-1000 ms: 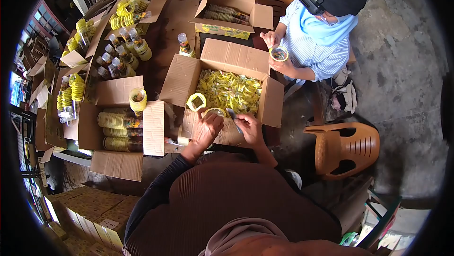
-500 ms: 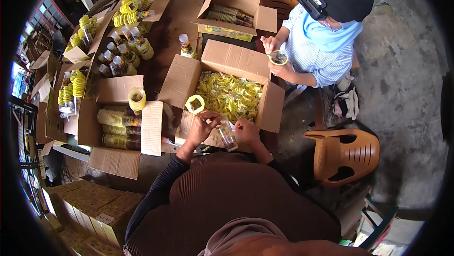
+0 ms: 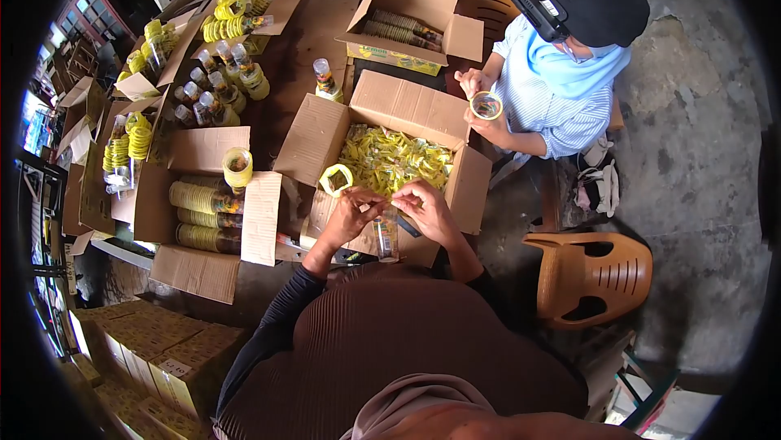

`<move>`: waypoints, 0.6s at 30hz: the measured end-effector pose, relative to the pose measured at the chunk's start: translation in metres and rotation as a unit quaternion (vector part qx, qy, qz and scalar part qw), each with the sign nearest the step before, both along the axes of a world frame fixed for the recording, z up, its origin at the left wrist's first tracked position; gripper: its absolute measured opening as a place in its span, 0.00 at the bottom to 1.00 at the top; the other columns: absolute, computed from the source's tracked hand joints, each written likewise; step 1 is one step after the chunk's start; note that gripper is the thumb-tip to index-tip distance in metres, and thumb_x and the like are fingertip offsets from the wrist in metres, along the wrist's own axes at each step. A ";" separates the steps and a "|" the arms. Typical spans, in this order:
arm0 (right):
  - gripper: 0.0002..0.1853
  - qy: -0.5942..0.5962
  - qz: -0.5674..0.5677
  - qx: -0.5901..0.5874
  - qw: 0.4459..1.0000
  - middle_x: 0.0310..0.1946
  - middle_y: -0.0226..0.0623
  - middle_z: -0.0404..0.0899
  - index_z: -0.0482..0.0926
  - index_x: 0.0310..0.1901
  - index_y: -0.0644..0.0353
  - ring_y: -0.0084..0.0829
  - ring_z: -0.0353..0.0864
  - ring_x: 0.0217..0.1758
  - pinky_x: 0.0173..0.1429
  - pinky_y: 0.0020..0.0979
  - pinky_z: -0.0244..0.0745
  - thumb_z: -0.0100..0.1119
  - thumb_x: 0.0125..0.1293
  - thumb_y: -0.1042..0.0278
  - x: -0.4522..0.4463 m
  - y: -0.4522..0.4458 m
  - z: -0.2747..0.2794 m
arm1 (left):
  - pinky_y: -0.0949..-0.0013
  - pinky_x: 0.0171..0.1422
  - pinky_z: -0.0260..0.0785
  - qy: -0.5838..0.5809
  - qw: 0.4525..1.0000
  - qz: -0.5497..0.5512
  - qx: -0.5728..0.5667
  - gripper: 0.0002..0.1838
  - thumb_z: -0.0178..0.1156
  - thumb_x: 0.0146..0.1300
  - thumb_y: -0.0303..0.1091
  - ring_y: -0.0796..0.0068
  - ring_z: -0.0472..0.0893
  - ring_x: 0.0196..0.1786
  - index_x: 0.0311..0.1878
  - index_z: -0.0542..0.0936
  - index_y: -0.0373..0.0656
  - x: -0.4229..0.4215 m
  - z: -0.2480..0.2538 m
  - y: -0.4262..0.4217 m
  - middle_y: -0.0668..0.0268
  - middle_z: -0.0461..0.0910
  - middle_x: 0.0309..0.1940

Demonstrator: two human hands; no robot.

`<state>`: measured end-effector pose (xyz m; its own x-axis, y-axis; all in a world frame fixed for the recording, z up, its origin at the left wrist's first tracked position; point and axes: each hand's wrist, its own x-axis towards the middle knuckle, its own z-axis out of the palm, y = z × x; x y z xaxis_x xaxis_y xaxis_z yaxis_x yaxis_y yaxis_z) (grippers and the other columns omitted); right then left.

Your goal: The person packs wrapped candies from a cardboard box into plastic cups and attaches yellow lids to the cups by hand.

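My left hand point(image 3: 355, 216) and my right hand point(image 3: 429, 211) are close together over the near flap of an open carton. The fingers of both are pinched at a small yellowish thing between them, too small to make out. Just below my fingers is a clear plastic cup point(image 3: 386, 241) with printing on it, partly hidden by my hands. A yellow ring-shaped rim point(image 3: 335, 180) sits just beyond my left hand. Behind my hands, the carton point(image 3: 411, 106) holds a heap of small yellow sachets point(image 3: 394, 155).
At left, a carton point(image 3: 195, 267) holds stacked yellow-rimmed cups point(image 3: 199, 219); another cup point(image 3: 237, 165) stands at its edge. Several filled cups point(image 3: 220, 86) stand farther back. Across the table, a co-worker point(image 3: 561, 74) holds a cup point(image 3: 486, 105). An orange plastic chair point(image 3: 561, 277) is at right.
My right hand has moved up and toward my left hand, so their fingertips now meet. The clear cup has gone from slanted to nearly straight. The co-worker's cup has tilted.
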<state>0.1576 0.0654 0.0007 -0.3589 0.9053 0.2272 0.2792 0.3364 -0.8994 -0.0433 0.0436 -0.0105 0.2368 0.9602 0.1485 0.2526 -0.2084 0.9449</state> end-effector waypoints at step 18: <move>0.08 0.221 -0.080 -0.273 0.933 0.37 0.32 0.79 0.77 0.46 0.64 0.20 0.78 0.38 0.45 0.25 0.76 0.57 0.69 0.69 -0.002 0.001 -0.018 | 0.55 0.61 0.67 0.150 0.938 0.022 0.312 0.13 0.65 0.51 0.24 0.61 0.77 0.51 0.42 0.83 0.45 -0.016 0.006 -0.012 0.66 0.79 0.41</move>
<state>0.1561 0.0660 -0.0171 -0.1902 0.9634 -0.1888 -0.1515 -0.2188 -0.9639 -0.0597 0.0316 -0.0043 0.3190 0.7185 0.6180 0.5088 -0.6800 0.5279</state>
